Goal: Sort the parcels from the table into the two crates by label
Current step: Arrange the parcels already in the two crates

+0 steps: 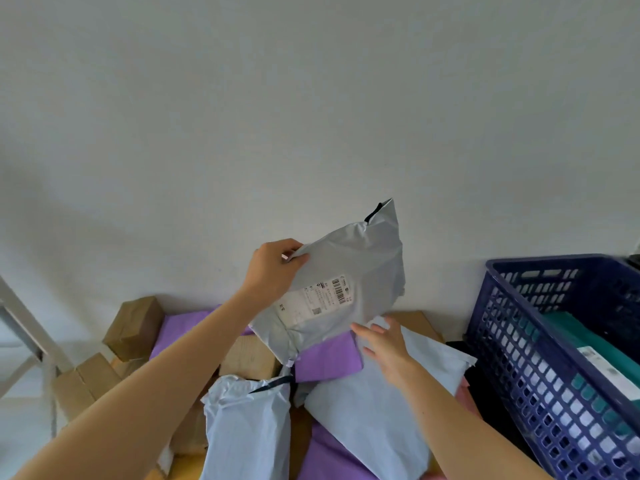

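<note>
A grey poly-mailer parcel [349,271] is held up above the pile, its white barcode label [317,296] facing me. My left hand [273,268] pinches its upper left edge. My right hand [384,344] reaches to its lower edge with fingers spread, touching the underside. A dark blue plastic crate [526,341] stands at the right, holding a teal parcel [585,344] with a white label. Only this one crate is in view.
Below lie more parcels on the table: pale grey mailers [249,424] [377,410], purple mailers [329,358] and brown cardboard boxes [136,327] [251,355] at the left and middle. A white metal frame [24,327] stands at the far left. A plain wall is behind.
</note>
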Motion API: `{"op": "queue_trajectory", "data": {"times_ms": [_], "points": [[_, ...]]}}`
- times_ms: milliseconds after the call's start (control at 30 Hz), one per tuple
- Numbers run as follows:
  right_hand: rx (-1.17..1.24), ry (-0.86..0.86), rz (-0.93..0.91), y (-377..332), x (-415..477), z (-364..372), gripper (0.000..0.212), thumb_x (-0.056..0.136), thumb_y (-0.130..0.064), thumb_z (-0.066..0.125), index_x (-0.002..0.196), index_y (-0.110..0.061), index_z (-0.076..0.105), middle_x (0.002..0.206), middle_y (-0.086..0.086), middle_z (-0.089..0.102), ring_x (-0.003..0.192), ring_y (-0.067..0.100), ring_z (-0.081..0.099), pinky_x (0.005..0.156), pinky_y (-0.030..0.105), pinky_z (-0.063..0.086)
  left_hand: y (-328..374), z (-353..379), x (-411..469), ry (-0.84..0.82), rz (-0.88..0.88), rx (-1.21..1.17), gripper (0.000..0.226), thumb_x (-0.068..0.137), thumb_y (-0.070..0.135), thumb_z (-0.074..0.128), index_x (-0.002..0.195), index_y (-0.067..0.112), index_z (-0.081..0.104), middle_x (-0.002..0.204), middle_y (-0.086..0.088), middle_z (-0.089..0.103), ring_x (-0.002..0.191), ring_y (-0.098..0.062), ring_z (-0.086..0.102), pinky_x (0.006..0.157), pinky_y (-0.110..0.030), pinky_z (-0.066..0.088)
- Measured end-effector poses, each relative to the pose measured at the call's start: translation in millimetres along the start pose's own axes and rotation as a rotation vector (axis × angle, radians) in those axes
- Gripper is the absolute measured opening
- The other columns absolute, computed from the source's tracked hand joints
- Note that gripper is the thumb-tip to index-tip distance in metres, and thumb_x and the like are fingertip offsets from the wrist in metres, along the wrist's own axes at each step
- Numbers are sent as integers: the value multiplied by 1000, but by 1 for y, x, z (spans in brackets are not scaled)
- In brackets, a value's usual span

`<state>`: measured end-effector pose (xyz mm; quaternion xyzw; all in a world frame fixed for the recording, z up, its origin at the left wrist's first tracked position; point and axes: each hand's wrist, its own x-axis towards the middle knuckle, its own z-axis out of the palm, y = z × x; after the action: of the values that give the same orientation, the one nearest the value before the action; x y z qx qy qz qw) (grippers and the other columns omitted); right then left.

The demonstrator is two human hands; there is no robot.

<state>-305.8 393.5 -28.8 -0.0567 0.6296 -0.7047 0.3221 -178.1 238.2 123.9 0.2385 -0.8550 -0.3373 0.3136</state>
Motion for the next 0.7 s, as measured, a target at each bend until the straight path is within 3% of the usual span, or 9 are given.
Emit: {"op": "queue_trajectory", "data": {"times_ms": [67, 100, 167, 300, 433, 533, 633, 700], "points": [[107, -65, 34, -5, 5, 2, 74, 68, -23, 86, 124, -21, 38, 109, 1, 60, 93, 11, 60, 84, 30, 50, 7, -8, 6, 22, -10, -58, 9, 88, 17, 67, 81, 23, 67, 71, 11, 61, 61, -6, 49, 59, -19, 38], [161, -95, 45, -8, 8, 3, 72, 70, -20, 85, 124, -21, 38, 112, 3, 64, 101, 13, 61, 92, 34, 49, 9, -11, 8, 36, -24, -101, 10, 87, 15, 67, 79, 21, 67, 70, 10, 60, 61, -8, 48, 60, -21, 38], [236, -147, 46, -13, 12, 5, 75, 76, -11, 79, 137, -18, 37, 120, 8, 65, 113, 18, 58, 104, 44, 42, 13, -17, 11, 68, -60, -174, 11, 87, 12, 66, 77, 17, 66, 68, 7, 59, 61, -9, 47, 59, -22, 38], [268, -190, 24, -29, 15, 13, 82, 77, -8, 78, 143, -25, 32, 130, 8, 60, 124, 27, 53, 110, 51, 34, 17, -22, 11, 97, -134, -262, 9, 87, 11, 66, 78, 14, 66, 66, 6, 56, 57, -7, 45, 51, -15, 36], [310, -213, 71, -36, 15, 16, 93, 79, -10, 76, 147, -35, 17, 132, 12, 57, 124, 31, 52, 96, 47, 37, 20, -25, 10, 109, -166, -324, 14, 88, 12, 67, 75, 18, 65, 66, 5, 58, 58, -8, 48, 55, -18, 40], [338, -253, 65, -42, 17, 13, 80, 81, -5, 72, 143, -30, 29, 122, 13, 64, 115, 30, 59, 90, 46, 46, 22, -30, 10, 132, -167, -331, 14, 87, 12, 68, 75, 19, 66, 67, 5, 60, 60, -9, 50, 57, -18, 42], [315, -302, 40, -50, 15, 9, 61, 81, -4, 71, 134, -20, 44, 117, 13, 65, 103, 30, 62, 74, 43, 53, 22, -34, 9, 155, -188, -375, 12, 87, 12, 69, 79, 23, 68, 74, 1, 66, 68, -17, 57, 69, -31, 49], [297, -310, 17, -54, 13, 8, 56, 82, -2, 69, 132, -15, 48, 114, 13, 66, 99, 29, 63, 74, 42, 53, 22, -35, 7, 172, -198, -389, 17, 88, 12, 68, 83, 28, 67, 76, 2, 68, 70, -19, 61, 73, -35, 53]]}}
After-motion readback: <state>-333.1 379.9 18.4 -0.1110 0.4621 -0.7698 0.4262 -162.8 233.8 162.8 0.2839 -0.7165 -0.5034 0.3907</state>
